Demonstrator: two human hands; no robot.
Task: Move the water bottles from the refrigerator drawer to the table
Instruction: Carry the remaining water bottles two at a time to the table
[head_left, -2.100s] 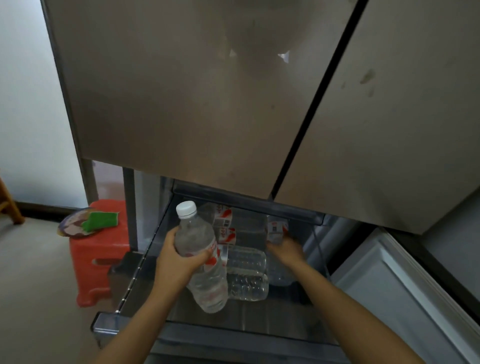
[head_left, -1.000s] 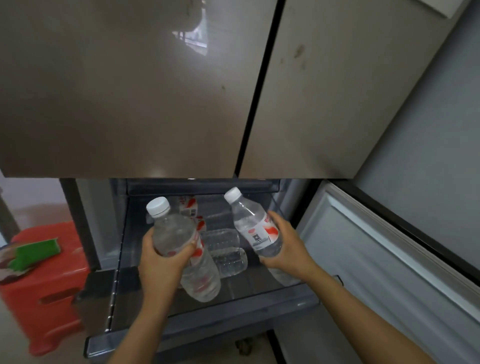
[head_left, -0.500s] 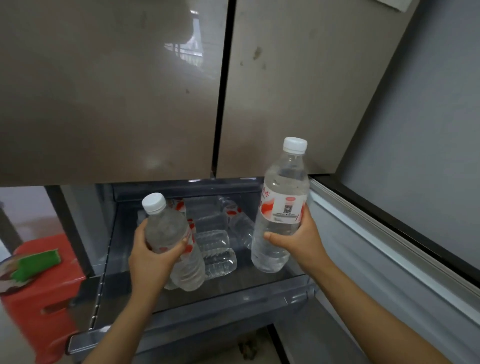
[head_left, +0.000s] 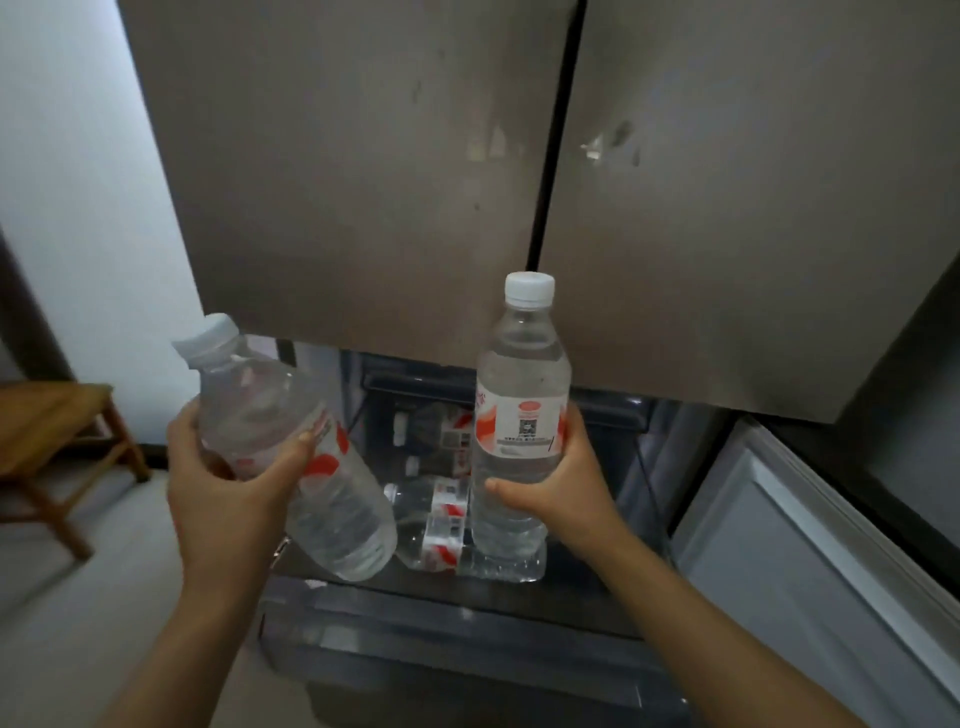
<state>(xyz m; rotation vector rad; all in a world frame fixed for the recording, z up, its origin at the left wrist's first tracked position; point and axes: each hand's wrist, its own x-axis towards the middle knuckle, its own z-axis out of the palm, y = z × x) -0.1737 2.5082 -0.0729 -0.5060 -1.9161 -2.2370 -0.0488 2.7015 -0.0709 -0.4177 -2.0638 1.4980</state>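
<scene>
We've got two water bottles lifted out here: the tilted bottle (head_left: 332, 514) is gripped in our left hand (head_left: 223, 499), cap leaning off to the left, and the upright bottle (head_left: 519, 374) has our right hand (head_left: 566, 499) wrapped around it just under the label. Both hang above the open refrigerator drawer (head_left: 457, 618), where more bottles (head_left: 436, 530) lie on their sides. The steel fridge doors (head_left: 363, 182) are shut above, and a wooden stool (head_left: 47, 421) is off to the left.
</scene>
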